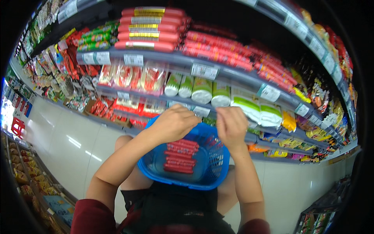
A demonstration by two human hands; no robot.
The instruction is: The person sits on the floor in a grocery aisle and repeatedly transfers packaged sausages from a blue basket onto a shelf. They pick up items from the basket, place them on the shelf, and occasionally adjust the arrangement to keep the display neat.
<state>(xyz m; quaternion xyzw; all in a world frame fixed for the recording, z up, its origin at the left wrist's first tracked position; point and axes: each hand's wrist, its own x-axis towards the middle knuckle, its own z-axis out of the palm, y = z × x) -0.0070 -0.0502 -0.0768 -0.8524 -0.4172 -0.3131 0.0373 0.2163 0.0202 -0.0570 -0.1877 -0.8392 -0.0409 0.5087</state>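
Observation:
My left hand (pixel 176 122) is curled above the left rim of a blue plastic basket (pixel 146 172), near the lower shelf edge. Across from it, over the basket's far right side, my right hand (pixel 232 124) is also curled, and slightly blurred. The two hands are apart, and whether either holds something small cannot be told. Several red-wrapped sausages (pixel 180 156) lie stacked in the basket, which sits between my knees. Similar red sausage packs (pixel 216 49) lie on the shelf ahead, beside thicker pink-red sausages (pixel 149 29).
Price tags line the shelf edge (pixel 172 60). Below stand green-and-white packages (pixel 202 90) and clear-wrapped packs (pixel 152 77). Cardboard boxes (pixel 122 120) sit at the shelf's foot. A snack rack (pixel 43 184) runs along the left, another (pixel 317 218) stands at lower right.

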